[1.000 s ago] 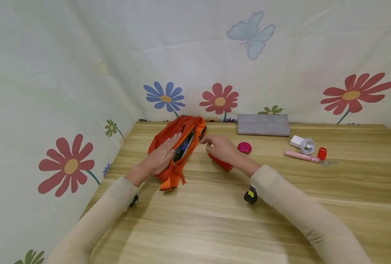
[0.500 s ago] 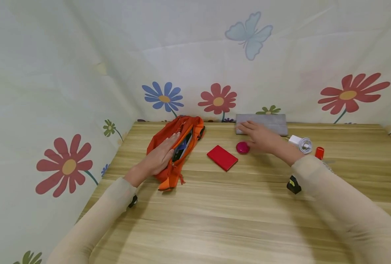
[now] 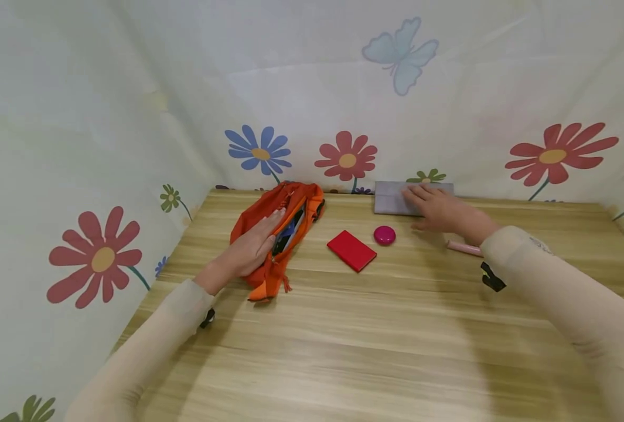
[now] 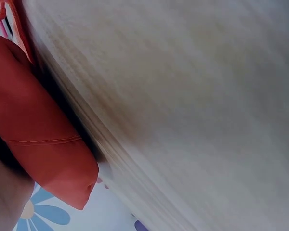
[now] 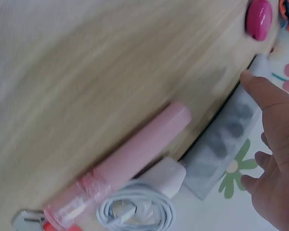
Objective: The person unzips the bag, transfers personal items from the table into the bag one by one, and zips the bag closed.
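Note:
My left hand (image 3: 248,249) lies with straight fingers on the near left side of an orange-red zip bag (image 3: 251,218). The bag's zip is undone, and dark and blue items show inside. In the left wrist view the bag's stitched end (image 4: 48,159) fills the left side. My right hand (image 3: 440,212), fingers spread, is over a flat grey case (image 3: 389,199) by the wall; its finger shadows fall on the case in the right wrist view. A round magenta case (image 3: 384,235) sits left of that hand. Between it and the bag lies a red booklet (image 3: 351,251).
A pink tube with a clear end (image 5: 144,149) lies under my right forearm. Beside it are a white charger plug (image 5: 166,177) with a coiled cable (image 5: 135,211) and a metal key (image 5: 26,221). A flowered curtain (image 3: 301,76) borders the wooden table (image 3: 322,340).
My right hand has moved right, away from the bag and red booklet, past the magenta case to above the grey case. My left hand stays on the bag. The view has shifted slightly.

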`<state>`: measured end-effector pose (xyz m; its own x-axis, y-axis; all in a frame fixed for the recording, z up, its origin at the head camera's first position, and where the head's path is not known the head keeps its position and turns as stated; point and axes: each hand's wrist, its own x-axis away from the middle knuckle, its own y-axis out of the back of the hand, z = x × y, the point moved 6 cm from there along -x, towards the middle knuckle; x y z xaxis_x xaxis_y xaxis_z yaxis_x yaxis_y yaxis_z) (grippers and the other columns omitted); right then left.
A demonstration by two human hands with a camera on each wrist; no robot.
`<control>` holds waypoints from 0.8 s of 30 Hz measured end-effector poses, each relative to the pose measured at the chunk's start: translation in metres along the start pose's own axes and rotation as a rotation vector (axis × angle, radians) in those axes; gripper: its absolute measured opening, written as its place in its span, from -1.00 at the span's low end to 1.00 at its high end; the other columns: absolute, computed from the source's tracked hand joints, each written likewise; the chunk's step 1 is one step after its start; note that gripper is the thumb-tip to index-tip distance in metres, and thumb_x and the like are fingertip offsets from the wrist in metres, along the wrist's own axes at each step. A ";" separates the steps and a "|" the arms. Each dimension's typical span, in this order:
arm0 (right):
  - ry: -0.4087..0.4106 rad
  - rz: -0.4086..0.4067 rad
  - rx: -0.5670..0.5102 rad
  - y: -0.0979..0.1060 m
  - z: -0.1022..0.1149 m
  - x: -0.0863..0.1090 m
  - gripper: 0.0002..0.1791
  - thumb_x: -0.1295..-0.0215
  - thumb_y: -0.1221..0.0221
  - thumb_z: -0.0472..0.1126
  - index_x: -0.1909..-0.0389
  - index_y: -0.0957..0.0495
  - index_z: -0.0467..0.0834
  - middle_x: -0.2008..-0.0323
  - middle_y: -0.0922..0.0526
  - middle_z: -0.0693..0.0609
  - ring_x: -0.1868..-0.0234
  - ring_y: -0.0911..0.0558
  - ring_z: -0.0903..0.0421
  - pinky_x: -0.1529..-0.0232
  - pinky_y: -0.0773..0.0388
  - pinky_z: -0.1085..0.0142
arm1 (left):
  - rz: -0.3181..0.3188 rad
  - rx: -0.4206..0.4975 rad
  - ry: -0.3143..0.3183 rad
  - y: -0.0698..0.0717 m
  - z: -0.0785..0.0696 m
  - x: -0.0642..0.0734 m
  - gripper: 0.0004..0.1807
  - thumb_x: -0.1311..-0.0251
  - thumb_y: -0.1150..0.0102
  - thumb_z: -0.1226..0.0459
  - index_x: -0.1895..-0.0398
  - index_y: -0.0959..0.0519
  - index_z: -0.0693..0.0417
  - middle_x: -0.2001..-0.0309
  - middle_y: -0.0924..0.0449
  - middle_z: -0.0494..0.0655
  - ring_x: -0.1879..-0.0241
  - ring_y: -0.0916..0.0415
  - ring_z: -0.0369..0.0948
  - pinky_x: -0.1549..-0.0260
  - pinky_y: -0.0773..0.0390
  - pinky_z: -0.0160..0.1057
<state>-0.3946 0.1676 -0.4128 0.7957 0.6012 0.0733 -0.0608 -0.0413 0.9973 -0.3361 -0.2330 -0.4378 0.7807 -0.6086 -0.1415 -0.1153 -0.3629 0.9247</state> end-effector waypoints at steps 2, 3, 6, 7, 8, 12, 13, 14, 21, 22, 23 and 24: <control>0.003 0.005 -0.003 0.000 -0.003 0.000 -0.01 -0.37 -0.31 0.02 -0.58 0.00 -0.33 -0.55 -0.04 -0.38 -0.53 -0.02 -0.44 -0.46 -0.02 -0.31 | 0.002 0.001 -0.007 0.001 0.000 0.000 -0.36 -0.63 0.30 0.22 -0.66 0.16 0.09 -0.65 0.20 -0.06 -0.62 0.23 -0.08 -0.56 0.15 0.03; 0.007 0.004 -0.005 0.000 -0.003 -0.001 0.00 -0.36 -0.31 0.04 -0.59 0.00 -0.33 -0.55 -0.04 -0.38 -0.53 -0.02 -0.44 -0.46 -0.02 -0.30 | 0.002 0.001 -0.011 0.002 0.000 0.000 -0.36 -0.63 0.29 0.22 -0.66 0.15 0.09 -0.65 0.19 -0.06 -0.62 0.23 -0.08 -0.56 0.15 0.03; 0.019 0.002 0.002 0.000 -0.003 -0.005 0.02 -0.35 -0.32 0.07 -0.59 0.00 -0.33 -0.55 -0.05 -0.39 -0.52 -0.04 -0.44 -0.46 -0.03 -0.31 | 0.002 0.006 -0.022 0.002 0.001 0.000 -0.36 -0.63 0.29 0.23 -0.66 0.14 0.11 -0.65 0.18 -0.03 -0.62 0.22 -0.07 -0.56 0.15 0.04; 0.019 0.003 0.010 -0.001 -0.004 -0.007 0.02 -0.36 -0.30 0.08 -0.59 0.00 -0.32 -0.55 -0.04 -0.38 -0.53 -0.04 -0.43 -0.46 -0.03 -0.31 | 0.002 0.006 -0.024 0.002 0.001 0.000 -0.36 -0.63 0.29 0.23 -0.66 0.14 0.12 -0.65 0.18 -0.03 -0.62 0.22 -0.07 -0.56 0.15 0.04; 0.018 0.000 0.014 -0.001 -0.004 -0.010 0.02 -0.36 -0.30 0.08 -0.59 0.00 -0.32 -0.55 -0.05 -0.37 -0.53 -0.04 -0.43 -0.45 -0.03 -0.32 | 0.001 0.005 -0.025 0.002 0.001 0.000 -0.36 -0.62 0.29 0.23 -0.65 0.13 0.13 -0.65 0.17 -0.02 -0.62 0.22 -0.07 -0.56 0.14 0.04; -0.007 -0.006 0.023 -0.005 -0.007 -0.019 0.01 -0.37 -0.29 0.10 -0.60 0.01 -0.29 -0.56 -0.05 -0.36 -0.53 -0.04 -0.41 -0.44 -0.06 -0.34 | -0.001 0.004 -0.029 0.001 0.001 0.000 -0.36 -0.62 0.30 0.24 -0.65 0.13 0.15 -0.65 0.16 0.00 -0.62 0.21 -0.05 -0.56 0.15 0.04; -0.017 -0.004 0.024 -0.006 -0.009 -0.021 0.01 -0.38 -0.28 0.11 -0.60 0.02 -0.28 -0.56 -0.04 -0.35 -0.54 -0.03 -0.40 -0.44 -0.05 -0.34 | -0.004 0.005 -0.030 0.001 0.001 0.000 -0.36 -0.62 0.30 0.24 -0.65 0.13 0.15 -0.65 0.16 0.01 -0.62 0.21 -0.05 -0.56 0.15 0.04; -0.026 -0.003 0.018 -0.006 -0.011 -0.022 0.02 -0.37 -0.28 0.11 -0.61 0.02 -0.28 -0.56 -0.04 -0.34 -0.54 -0.03 -0.39 -0.44 -0.06 -0.34 | -0.005 0.006 -0.030 0.002 0.000 0.000 -0.36 -0.62 0.30 0.24 -0.65 0.13 0.15 -0.65 0.16 0.01 -0.62 0.21 -0.04 -0.55 0.15 0.05; -0.064 0.022 -0.027 -0.009 -0.019 -0.024 0.02 -0.39 -0.25 0.13 -0.62 0.06 -0.24 -0.58 0.02 -0.32 -0.56 0.04 -0.37 -0.44 -0.02 -0.35 | 0.001 0.001 -0.004 0.001 -0.001 0.001 -0.36 -0.63 0.31 0.21 -0.66 0.14 0.11 -0.65 0.19 -0.04 -0.62 0.24 -0.07 -0.55 0.12 0.08; -0.066 0.023 -0.033 -0.009 -0.020 -0.024 0.02 -0.40 -0.25 0.13 -0.62 0.06 -0.23 -0.59 0.03 -0.31 -0.56 0.04 -0.37 -0.45 -0.01 -0.35 | 0.000 0.002 -0.002 0.001 -0.001 0.001 -0.36 -0.63 0.31 0.21 -0.66 0.14 0.10 -0.65 0.18 -0.05 -0.62 0.23 -0.07 -0.55 0.12 0.07; -0.064 0.021 -0.038 -0.010 -0.020 -0.024 0.02 -0.40 -0.24 0.14 -0.62 0.06 -0.24 -0.59 0.03 -0.32 -0.56 0.04 -0.38 -0.44 -0.01 -0.35 | 0.000 0.001 -0.001 0.001 -0.001 0.002 -0.36 -0.63 0.31 0.21 -0.66 0.13 0.10 -0.65 0.18 -0.05 -0.62 0.23 -0.08 -0.55 0.12 0.08; -0.062 0.019 -0.042 -0.011 -0.021 -0.024 0.02 -0.40 -0.24 0.14 -0.62 0.06 -0.24 -0.58 0.03 -0.32 -0.56 0.04 -0.38 -0.45 -0.01 -0.35 | 0.000 0.001 -0.002 0.000 -0.001 0.002 -0.37 -0.63 0.31 0.21 -0.66 0.13 0.11 -0.65 0.18 -0.04 -0.62 0.23 -0.07 -0.55 0.12 0.08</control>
<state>-0.4255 0.1702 -0.4256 0.8302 0.5497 0.0933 -0.1000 -0.0178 0.9948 -0.3341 -0.2335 -0.4374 0.7798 -0.6096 -0.1424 -0.1154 -0.3636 0.9244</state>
